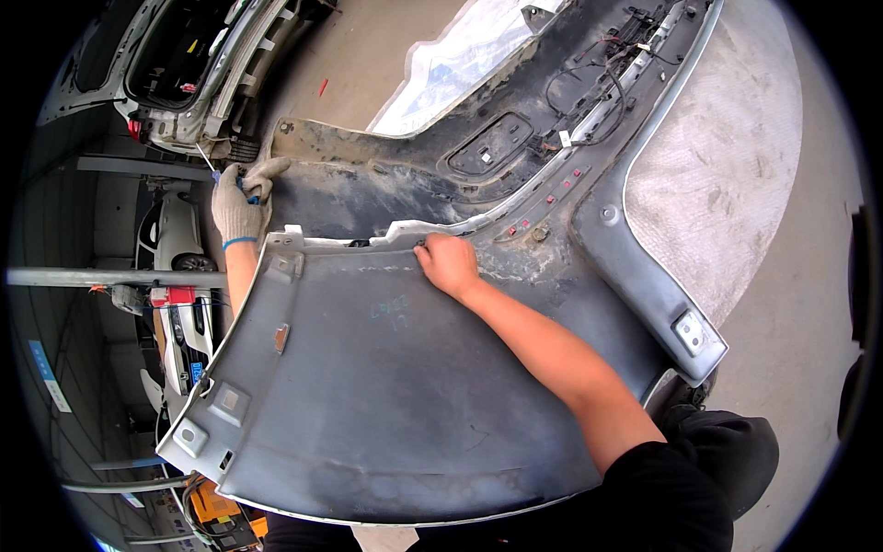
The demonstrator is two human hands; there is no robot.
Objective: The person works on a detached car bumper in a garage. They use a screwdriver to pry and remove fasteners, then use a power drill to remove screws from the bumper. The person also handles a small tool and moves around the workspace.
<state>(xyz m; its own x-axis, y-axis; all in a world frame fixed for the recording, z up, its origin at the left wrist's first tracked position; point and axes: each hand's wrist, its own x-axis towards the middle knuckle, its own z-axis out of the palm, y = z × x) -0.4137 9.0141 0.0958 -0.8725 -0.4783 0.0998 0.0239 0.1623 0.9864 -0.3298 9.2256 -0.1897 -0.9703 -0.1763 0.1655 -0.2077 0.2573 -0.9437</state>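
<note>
A large dark grey car bumper cover lies before me with its inner side up. My left hand, in a pale knitted glove with a blue cuff, is at the bumper's far left edge. Its fingers are closed around the blue handle of a screwdriver, whose thin shaft points away to the upper left. Bare and curled, my right hand grips the bumper along its middle seam; the tips of its fingers are partly hidden. Right of that hand, small red clips sit in a row along the seam.
A wiring harness runs along the bumper's upper right. Whitish sheeting is spread on the floor to the right, with more plastic sheeting beyond. A car body with its rear open stands at the upper left; a white car is below it.
</note>
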